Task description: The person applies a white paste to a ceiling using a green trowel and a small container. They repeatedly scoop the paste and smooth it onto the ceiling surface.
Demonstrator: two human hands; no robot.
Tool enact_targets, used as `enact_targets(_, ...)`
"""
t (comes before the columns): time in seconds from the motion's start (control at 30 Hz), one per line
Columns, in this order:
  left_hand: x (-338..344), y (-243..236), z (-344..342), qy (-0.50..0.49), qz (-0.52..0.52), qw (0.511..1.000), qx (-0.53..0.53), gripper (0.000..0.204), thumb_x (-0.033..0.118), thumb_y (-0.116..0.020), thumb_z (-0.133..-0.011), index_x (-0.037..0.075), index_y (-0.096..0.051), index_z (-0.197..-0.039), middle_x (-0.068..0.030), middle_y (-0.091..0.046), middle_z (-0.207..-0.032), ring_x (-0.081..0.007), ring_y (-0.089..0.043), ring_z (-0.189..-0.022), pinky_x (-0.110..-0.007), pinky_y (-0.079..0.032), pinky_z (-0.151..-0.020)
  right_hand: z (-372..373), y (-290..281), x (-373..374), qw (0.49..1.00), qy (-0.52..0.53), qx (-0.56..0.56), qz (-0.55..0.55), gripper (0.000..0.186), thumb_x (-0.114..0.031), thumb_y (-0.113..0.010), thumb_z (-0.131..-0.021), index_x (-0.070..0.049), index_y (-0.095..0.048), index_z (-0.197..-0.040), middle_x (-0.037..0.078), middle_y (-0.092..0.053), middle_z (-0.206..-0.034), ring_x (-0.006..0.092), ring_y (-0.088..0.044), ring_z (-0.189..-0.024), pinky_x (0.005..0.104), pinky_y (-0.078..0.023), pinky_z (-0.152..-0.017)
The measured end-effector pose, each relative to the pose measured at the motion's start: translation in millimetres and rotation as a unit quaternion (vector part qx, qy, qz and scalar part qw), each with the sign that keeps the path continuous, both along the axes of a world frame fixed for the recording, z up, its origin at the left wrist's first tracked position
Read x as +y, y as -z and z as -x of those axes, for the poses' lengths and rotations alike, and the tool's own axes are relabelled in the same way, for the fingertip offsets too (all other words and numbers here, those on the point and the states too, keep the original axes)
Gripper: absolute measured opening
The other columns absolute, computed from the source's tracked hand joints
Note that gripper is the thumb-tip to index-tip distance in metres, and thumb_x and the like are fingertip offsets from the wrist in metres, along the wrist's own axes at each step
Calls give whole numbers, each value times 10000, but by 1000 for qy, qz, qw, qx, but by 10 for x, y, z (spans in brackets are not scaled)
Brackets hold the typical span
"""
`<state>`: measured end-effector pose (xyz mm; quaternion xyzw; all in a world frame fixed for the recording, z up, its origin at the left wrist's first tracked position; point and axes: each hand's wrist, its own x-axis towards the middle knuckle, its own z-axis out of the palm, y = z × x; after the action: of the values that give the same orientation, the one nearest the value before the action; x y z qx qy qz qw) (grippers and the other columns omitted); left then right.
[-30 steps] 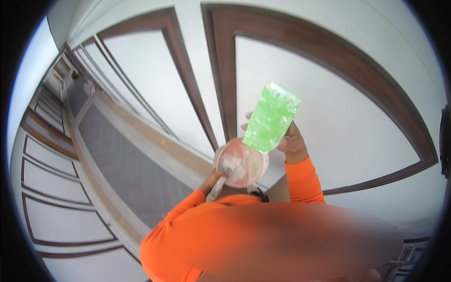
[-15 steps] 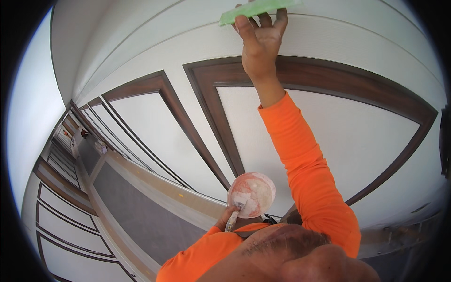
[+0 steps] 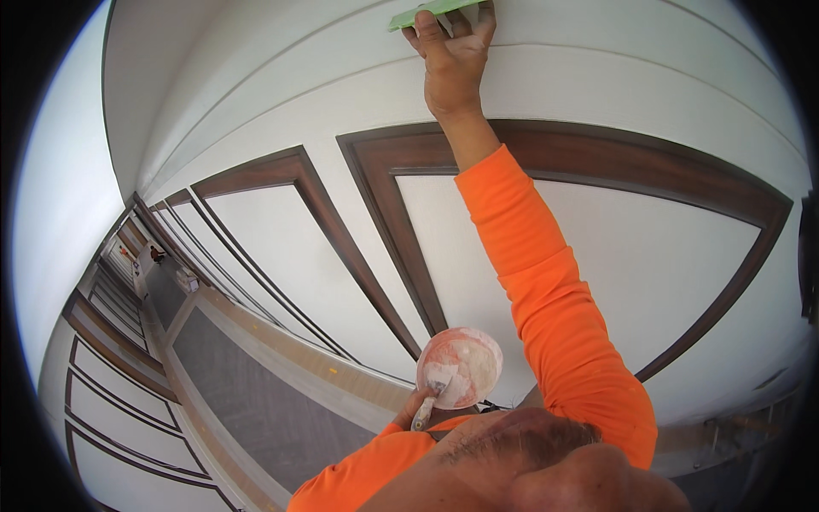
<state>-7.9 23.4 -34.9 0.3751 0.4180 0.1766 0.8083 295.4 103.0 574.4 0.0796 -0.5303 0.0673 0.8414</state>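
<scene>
My right hand (image 3: 456, 68) is raised high against the white wall. Its fingers and thumb grip a thin, flat green pad (image 3: 418, 17), partly cut off by the upper edge of the view; I cannot make out its exact kind. Down at chest height, my left hand (image 3: 410, 404) holds a round bucket (image 3: 490, 354) at its near left side, fingers mostly hidden. Whitish-pink filler paste (image 3: 473, 371) coats the bucket's inside. A putty knife (image 3: 422, 416) leans in it, blade in the paste and worn handle over the rim beside my left hand.
Dark brown moulding (image 3: 409, 247) frames white panels on the wall before me. Grooves run across the wall above. To the left stretches a long corridor with a grey floor covering (image 3: 256, 375) and a light border. A person (image 3: 156, 254) is low down at its far end.
My right hand and the green pad have shifted up and slightly left in the view. The bucket sits a little lower in the picture, still in my left hand.
</scene>
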Motion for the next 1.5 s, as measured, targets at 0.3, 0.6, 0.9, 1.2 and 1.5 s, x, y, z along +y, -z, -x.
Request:
enact_targets(0.3,6,62,19,-2,7,1000,-9,489,212,-649,-847,-50,-590,-1256,-146,-690,-1002,-253,-677,-813,-354,-563,-706,-64,-27,26,999,35,0,15,806,-43,-688,-977,-81,-160,-1585,87,-439,-1327,197,-477,-1204,349,-492,-1025)
enact_targets(0.6,1,52,-1,-5,13,1000,-13,493,210,-649,-847,-50,-587,-1261,-147,-689,-1006,-255,-678,-817,-356,-564,-712,-71,-90,-14,999,30,-2,26,813,-35,-679,-978,-79,-147,-1592,93,-459,-1330,201,-489,-1213,357,-494,-1040)
enact_targets(0.9,10,47,16,-11,16,1000,-13,497,209,-650,-846,-50,-583,-1265,-148,-688,-1011,-257,-679,-822,-357,-566,-718,-38,-86,-22,999,39,4,29,852,-83,-709,-974,-74,-127,-1595,106,-460,-1346,215,-494,-1226,369,-509,-1032)
enact_targets(1.2,14,80,-1,-12,18,1000,-19,500,207,-650,-845,-50,-580,-1269,-150,-688,-1016,-258,-680,-826,-359,-567,-724,8,-139,-86,997,22,21,68,834,-127,-722,-974,-94,-150,-1580,118,-445,-1380,232,-483,-1264,402,-510,-1053)
enact_targets(1.5,-1,96,-7,-10,20,999,-24,504,205,-651,-845,-51,-577,-1273,-151,-687,-1021,-260,-681,-831,-361,-568,-731,18,-178,-118,996,14,35,86,847,-139,-736,-964,-91,-152,-1577,138,-432,-1389,234,-504,-1242,402,-528,-1033)
